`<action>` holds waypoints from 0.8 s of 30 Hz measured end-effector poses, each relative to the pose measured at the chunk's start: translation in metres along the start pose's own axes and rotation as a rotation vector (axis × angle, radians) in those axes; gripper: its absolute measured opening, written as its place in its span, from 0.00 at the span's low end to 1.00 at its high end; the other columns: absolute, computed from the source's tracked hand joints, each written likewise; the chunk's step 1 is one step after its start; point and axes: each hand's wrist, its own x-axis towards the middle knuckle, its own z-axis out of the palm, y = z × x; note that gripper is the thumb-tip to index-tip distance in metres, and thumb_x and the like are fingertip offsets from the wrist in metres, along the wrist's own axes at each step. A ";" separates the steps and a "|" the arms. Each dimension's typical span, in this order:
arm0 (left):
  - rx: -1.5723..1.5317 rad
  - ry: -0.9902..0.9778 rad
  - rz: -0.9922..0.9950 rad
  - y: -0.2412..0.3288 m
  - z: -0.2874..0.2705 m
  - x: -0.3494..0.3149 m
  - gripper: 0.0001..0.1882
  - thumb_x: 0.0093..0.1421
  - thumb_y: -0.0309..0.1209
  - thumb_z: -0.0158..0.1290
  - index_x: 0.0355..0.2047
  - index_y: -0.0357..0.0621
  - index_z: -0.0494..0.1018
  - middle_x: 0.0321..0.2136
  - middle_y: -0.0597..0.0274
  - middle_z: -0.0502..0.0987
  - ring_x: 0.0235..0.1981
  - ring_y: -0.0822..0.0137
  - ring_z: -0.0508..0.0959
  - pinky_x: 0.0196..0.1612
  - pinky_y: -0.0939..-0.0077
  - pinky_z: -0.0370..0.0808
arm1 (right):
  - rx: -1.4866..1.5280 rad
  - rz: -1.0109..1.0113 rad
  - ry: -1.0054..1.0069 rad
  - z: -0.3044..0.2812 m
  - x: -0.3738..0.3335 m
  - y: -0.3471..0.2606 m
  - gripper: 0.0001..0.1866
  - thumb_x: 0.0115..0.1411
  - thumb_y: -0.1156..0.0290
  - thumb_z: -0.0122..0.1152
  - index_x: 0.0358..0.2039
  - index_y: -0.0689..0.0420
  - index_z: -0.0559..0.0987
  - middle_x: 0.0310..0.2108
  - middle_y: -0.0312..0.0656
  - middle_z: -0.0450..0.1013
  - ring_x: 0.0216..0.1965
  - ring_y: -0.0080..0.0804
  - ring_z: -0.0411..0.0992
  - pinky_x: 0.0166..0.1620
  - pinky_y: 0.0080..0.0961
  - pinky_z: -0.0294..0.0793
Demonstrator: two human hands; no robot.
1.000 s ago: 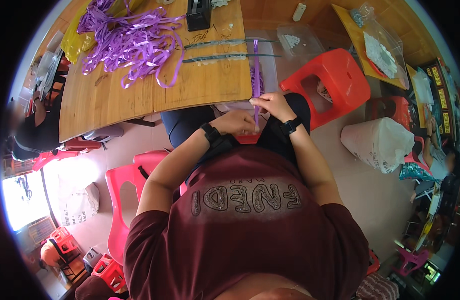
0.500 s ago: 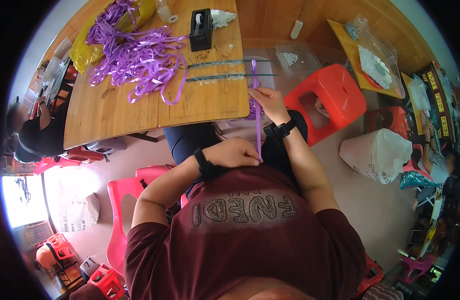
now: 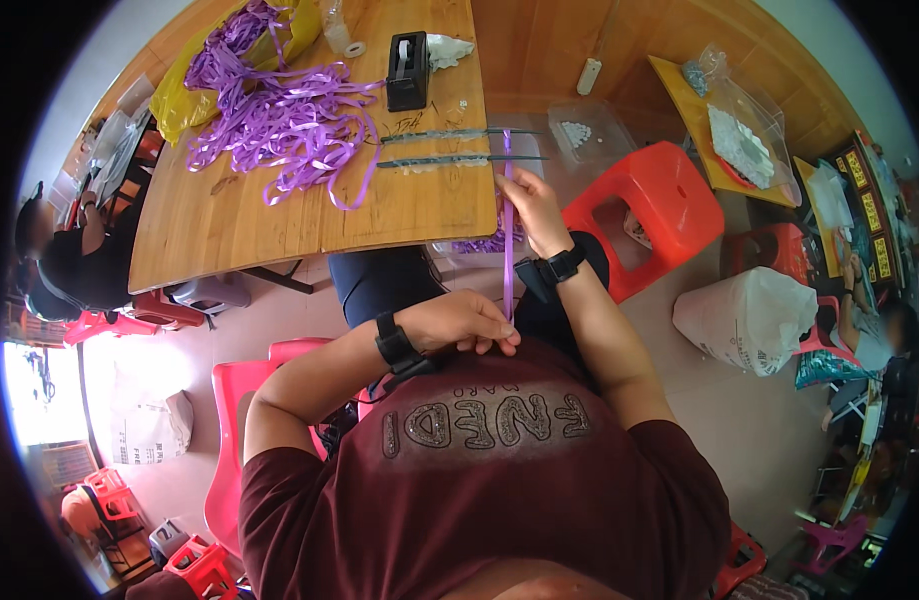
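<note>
A narrow purple ribbon (image 3: 508, 262) hangs from two thin dark rods (image 3: 519, 157) that jut past the table's right edge, and it runs straight down towards my body. My left hand (image 3: 461, 322), low in front of my shirt, is closed on the ribbon's lower end, which its fingers partly hide. Higher up, my right hand (image 3: 535, 212) has its thumb and fingertips bent around the ribbon just below the rods. Clear or whitish tape fixes the rods to the wooden table (image 3: 399, 215). More purple ribbon lies in a clear plastic box below the rods.
A tangled heap of purple ribbon (image 3: 289, 125) spills from a yellow bag (image 3: 169, 105) beside a black tape dispenser (image 3: 408, 72). Red stools (image 3: 669, 190) and a white sack (image 3: 744, 318) stand to the right. Other people sit at far left and far right.
The ribbon now hangs straighter. My left hand has shifted slightly left and down, its fingers loosening a little. My right hand has moved slightly left and down.
</note>
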 end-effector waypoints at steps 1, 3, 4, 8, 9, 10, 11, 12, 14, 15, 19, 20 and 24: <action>-0.135 -0.043 -0.052 0.000 -0.002 -0.002 0.16 0.70 0.36 0.52 0.41 0.32 0.80 0.37 0.68 0.83 0.27 0.77 0.74 0.32 0.78 0.74 | -0.080 0.028 -0.014 -0.003 0.000 -0.004 0.13 0.67 0.64 0.60 0.42 0.61 0.77 0.21 0.34 0.74 0.16 0.19 0.69 0.21 0.18 0.67; 0.034 -0.032 0.055 0.001 -0.005 -0.008 0.15 0.69 0.35 0.53 0.41 0.34 0.80 0.38 0.65 0.83 0.28 0.75 0.76 0.33 0.77 0.75 | -0.163 0.051 -0.031 -0.004 -0.001 -0.008 0.12 0.68 0.62 0.59 0.36 0.59 0.79 0.19 0.31 0.72 0.15 0.18 0.67 0.20 0.17 0.66; 0.203 -0.026 0.158 0.006 -0.004 -0.013 0.14 0.68 0.34 0.54 0.42 0.35 0.80 0.38 0.63 0.83 0.30 0.72 0.77 0.33 0.76 0.75 | -0.155 0.065 -0.014 -0.004 -0.003 -0.009 0.13 0.67 0.61 0.60 0.33 0.58 0.80 0.19 0.30 0.72 0.15 0.17 0.66 0.19 0.16 0.64; 1.208 0.298 0.929 0.022 0.005 -0.034 0.10 0.65 0.31 0.56 0.41 0.37 0.80 0.37 0.56 0.82 0.34 0.63 0.80 0.37 0.72 0.77 | -0.127 0.088 0.004 -0.004 -0.007 -0.016 0.14 0.66 0.59 0.62 0.30 0.57 0.81 0.18 0.29 0.71 0.13 0.16 0.64 0.17 0.15 0.61; 1.148 0.307 0.939 0.026 0.008 -0.036 0.10 0.64 0.32 0.56 0.41 0.40 0.81 0.34 0.56 0.81 0.35 0.60 0.81 0.38 0.72 0.77 | -0.129 0.085 0.004 -0.004 -0.009 -0.018 0.14 0.66 0.59 0.62 0.30 0.57 0.81 0.18 0.29 0.71 0.13 0.16 0.64 0.17 0.15 0.61; 1.090 0.318 0.950 0.030 0.011 -0.037 0.09 0.63 0.32 0.56 0.40 0.43 0.82 0.31 0.57 0.80 0.36 0.56 0.81 0.39 0.71 0.78 | -0.143 0.097 0.018 -0.002 -0.010 -0.021 0.15 0.65 0.59 0.63 0.31 0.58 0.81 0.18 0.29 0.70 0.13 0.16 0.63 0.17 0.15 0.61; 1.092 0.321 0.953 0.033 0.015 -0.038 0.09 0.63 0.32 0.56 0.40 0.43 0.82 0.31 0.57 0.80 0.36 0.56 0.81 0.39 0.71 0.78 | -0.157 0.109 0.033 0.000 -0.012 -0.025 0.15 0.65 0.58 0.63 0.31 0.59 0.81 0.17 0.30 0.70 0.13 0.16 0.63 0.17 0.15 0.61; 0.912 0.298 0.871 0.036 0.020 -0.038 0.10 0.64 0.33 0.56 0.40 0.42 0.82 0.32 0.58 0.81 0.35 0.60 0.81 0.38 0.72 0.77 | -0.159 0.105 0.031 0.002 -0.014 -0.029 0.15 0.65 0.58 0.63 0.31 0.59 0.81 0.17 0.30 0.70 0.13 0.16 0.63 0.17 0.15 0.61; 0.735 0.274 0.791 0.038 0.024 -0.034 0.10 0.65 0.33 0.56 0.40 0.41 0.82 0.32 0.60 0.82 0.35 0.64 0.81 0.37 0.74 0.77 | -0.173 0.094 0.003 0.004 -0.017 -0.035 0.17 0.65 0.57 0.63 0.32 0.60 0.81 0.18 0.31 0.70 0.12 0.16 0.63 0.17 0.15 0.60; 0.504 0.213 0.658 0.035 0.023 -0.031 0.11 0.66 0.34 0.56 0.40 0.40 0.82 0.31 0.63 0.82 0.32 0.70 0.79 0.35 0.76 0.75 | -0.176 0.091 0.002 0.006 -0.019 -0.038 0.17 0.65 0.57 0.63 0.32 0.60 0.81 0.18 0.31 0.70 0.12 0.16 0.63 0.17 0.15 0.60; 0.177 0.124 0.296 0.055 0.031 -0.036 0.15 0.69 0.38 0.54 0.39 0.37 0.82 0.29 0.71 0.81 0.25 0.84 0.69 0.28 0.85 0.67 | -0.253 0.099 -0.002 0.004 -0.029 -0.047 0.19 0.66 0.55 0.62 0.33 0.61 0.81 0.18 0.32 0.71 0.12 0.16 0.63 0.17 0.15 0.59; 0.178 0.121 0.296 0.060 0.033 -0.039 0.15 0.69 0.38 0.54 0.39 0.37 0.82 0.29 0.71 0.81 0.25 0.84 0.69 0.28 0.85 0.67 | -0.246 0.109 -0.026 0.001 -0.032 -0.049 0.19 0.66 0.55 0.61 0.34 0.61 0.81 0.18 0.32 0.71 0.12 0.17 0.64 0.17 0.15 0.60; 0.056 0.122 0.229 0.080 0.035 -0.054 0.15 0.69 0.38 0.53 0.39 0.37 0.82 0.24 0.71 0.76 0.22 0.84 0.65 0.26 0.86 0.63 | -0.432 0.094 0.000 -0.006 -0.047 -0.062 0.15 0.66 0.60 0.63 0.40 0.61 0.81 0.20 0.33 0.72 0.16 0.17 0.67 0.20 0.16 0.63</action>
